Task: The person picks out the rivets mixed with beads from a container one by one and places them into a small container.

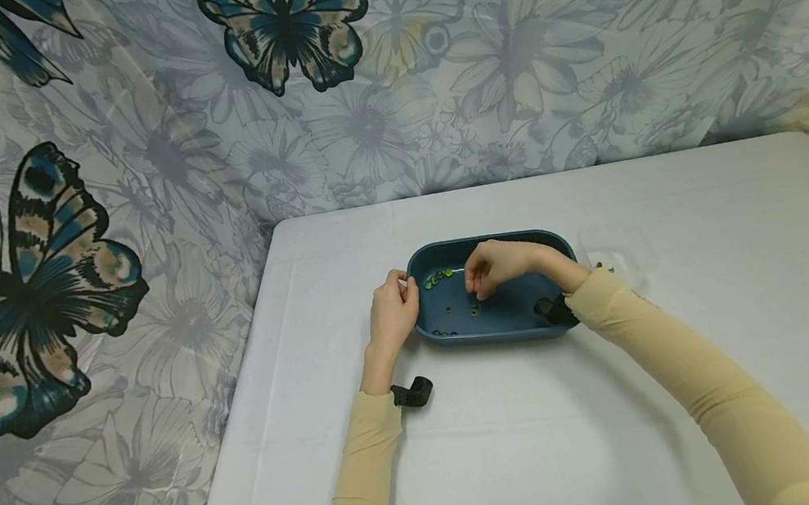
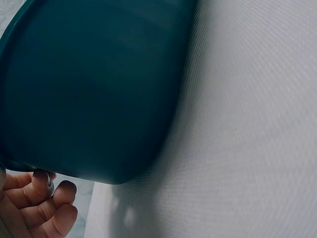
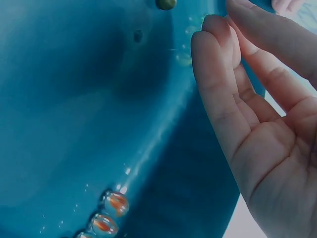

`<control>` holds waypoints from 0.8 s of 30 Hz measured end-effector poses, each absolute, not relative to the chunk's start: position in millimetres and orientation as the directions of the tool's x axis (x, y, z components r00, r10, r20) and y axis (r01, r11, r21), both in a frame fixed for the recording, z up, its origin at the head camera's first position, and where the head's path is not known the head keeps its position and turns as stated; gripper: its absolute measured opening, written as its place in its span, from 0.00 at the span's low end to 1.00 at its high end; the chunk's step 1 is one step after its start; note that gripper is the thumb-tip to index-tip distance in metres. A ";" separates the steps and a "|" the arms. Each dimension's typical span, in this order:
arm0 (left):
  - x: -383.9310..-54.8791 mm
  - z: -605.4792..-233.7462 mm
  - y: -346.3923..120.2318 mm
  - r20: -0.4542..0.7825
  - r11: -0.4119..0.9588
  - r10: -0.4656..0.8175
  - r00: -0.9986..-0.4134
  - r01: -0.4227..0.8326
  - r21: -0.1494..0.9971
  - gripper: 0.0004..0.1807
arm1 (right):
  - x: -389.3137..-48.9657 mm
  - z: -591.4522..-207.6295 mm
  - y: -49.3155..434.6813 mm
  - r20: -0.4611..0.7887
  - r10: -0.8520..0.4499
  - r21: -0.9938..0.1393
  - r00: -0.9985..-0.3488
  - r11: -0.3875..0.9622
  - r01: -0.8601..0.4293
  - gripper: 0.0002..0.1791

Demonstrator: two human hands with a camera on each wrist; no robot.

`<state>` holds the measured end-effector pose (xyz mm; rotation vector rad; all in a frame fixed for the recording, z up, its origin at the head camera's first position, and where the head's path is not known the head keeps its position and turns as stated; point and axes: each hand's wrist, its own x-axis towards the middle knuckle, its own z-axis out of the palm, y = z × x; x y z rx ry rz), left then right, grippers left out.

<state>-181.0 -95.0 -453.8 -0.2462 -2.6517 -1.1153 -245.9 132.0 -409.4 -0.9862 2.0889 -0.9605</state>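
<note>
Fingers (image 2: 44, 184) — left hand (image 1: 392, 313) pinching tray (image 1: 502, 336) rim, right hand (image 1: 498, 265) nearly closed, hold unclear

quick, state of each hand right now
Left hand: holding the tray by its rim.
Right hand: over the tray, whether holding anything can't be told.

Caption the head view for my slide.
Left hand at one end of a blue tray, right hand over its interior, with a few green marbles between them.

Tray (image 1: 510, 309) from above and up close
</note>
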 end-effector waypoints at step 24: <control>-181.0 -453.6 -95.6 0.299 0.691 0.062 -0.952 0.257 0.676 0.10 | -247.2 -421.3 119.6 -0.275 -0.826 -0.752 -0.492 0.503 -0.426 0.08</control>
